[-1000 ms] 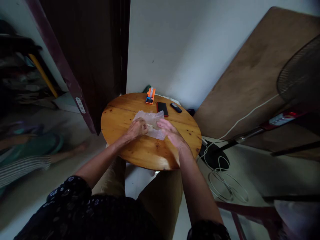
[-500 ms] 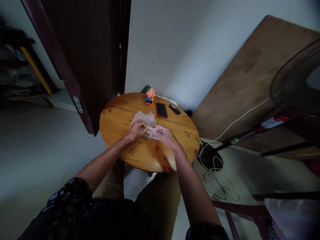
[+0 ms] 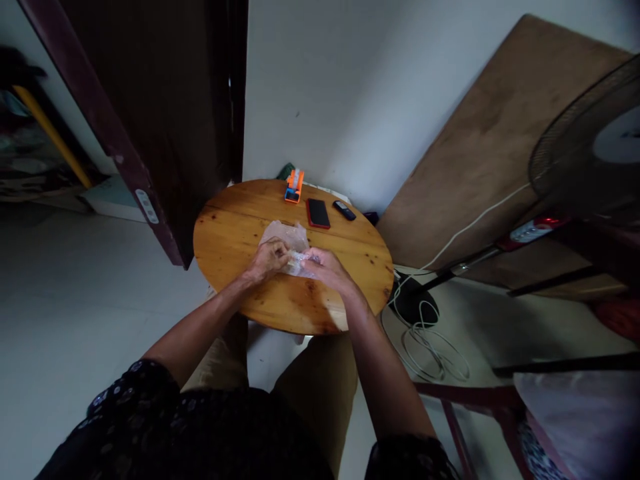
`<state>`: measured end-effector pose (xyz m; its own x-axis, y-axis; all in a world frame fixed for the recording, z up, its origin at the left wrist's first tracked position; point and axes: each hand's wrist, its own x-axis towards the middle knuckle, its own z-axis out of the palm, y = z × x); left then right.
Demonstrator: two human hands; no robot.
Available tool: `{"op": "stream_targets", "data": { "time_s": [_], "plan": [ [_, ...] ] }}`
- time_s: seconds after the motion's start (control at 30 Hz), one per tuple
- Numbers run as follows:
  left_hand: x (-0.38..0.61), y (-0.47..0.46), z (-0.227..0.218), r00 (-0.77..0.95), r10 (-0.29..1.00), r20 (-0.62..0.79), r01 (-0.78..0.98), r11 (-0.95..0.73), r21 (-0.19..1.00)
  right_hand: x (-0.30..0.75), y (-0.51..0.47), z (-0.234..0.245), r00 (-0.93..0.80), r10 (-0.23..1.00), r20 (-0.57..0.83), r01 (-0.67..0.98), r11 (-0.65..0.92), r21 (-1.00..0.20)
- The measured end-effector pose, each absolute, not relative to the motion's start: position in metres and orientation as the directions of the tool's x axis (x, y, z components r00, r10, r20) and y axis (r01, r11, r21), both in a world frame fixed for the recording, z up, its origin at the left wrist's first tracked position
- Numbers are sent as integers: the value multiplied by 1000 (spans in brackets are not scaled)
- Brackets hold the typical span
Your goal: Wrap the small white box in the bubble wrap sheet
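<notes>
A crumpled sheet of clear bubble wrap [image 3: 286,233] lies on the round wooden table [image 3: 225,233]. My left hand [image 3: 270,259] pinches its near part from the left, fingers curled. From the right, my right hand [image 3: 324,265] grips the same bunched part, thumb on top. Between the hands the wrap is folded over; whether something lies inside I cannot make out.
Behind the wrap are an orange tape dispenser [image 3: 295,186], a dark phone with a red edge [image 3: 319,213] and a black remote control [image 3: 344,210]. A standing fan [image 3: 590,133] and coiled white cable [image 3: 435,353] are at the right. A dark door [image 3: 165,120] is at the left.
The view has shifted slightly, so the table and things sit a little further left and up. Both hands stay on the bubble wrap, with the right fingers slightly shifted over the fold.
</notes>
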<state>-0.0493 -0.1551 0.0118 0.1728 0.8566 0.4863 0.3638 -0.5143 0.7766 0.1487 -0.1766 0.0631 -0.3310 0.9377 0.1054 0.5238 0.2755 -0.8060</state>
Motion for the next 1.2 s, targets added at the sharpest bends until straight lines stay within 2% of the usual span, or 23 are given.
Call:
{"op": "stream_targets", "data": {
  "time_s": [0.3, 0.47, 0.6, 0.7, 0.8, 0.93, 1.07, 1.2],
  "plan": [
    [-48, -156, 8, 177, 848, 500, 379, -527, 761, 139, -183, 66, -207, 961, 181, 699, 275, -660],
    [-50, -154, 11, 214, 855, 472, 397, -517, 758, 136, -185, 66, -152, 977, 152, 748, 214, -628],
    [-53, -148, 15, 229, 914, 334, 415, -402, 816, 133, -186, 68, -114, 986, 124, 794, 166, -584],
    [-52, -144, 18, 225, 952, 206, 394, -282, 875, 130, -188, 71, -67, 994, 83, 870, 99, -482],
    [-51, -144, 22, 224, 964, 146, 376, -223, 899, 130, -192, 68, -32, 994, 102, 914, 70, -400],
    [-50, -145, 25, 221, 968, 119, 396, -201, 896, 135, -199, 60, -71, 963, 259, 933, 156, -324],
    [-49, -144, 29, 230, 968, 95, 442, -191, 876, 138, -209, 59, -217, 881, 420, 921, 327, -210],
    [-49, -144, 33, 252, 962, 100, 474, -213, 854, 130, -217, 63, -393, 804, 446, 865, 488, -118]
  ]
}}
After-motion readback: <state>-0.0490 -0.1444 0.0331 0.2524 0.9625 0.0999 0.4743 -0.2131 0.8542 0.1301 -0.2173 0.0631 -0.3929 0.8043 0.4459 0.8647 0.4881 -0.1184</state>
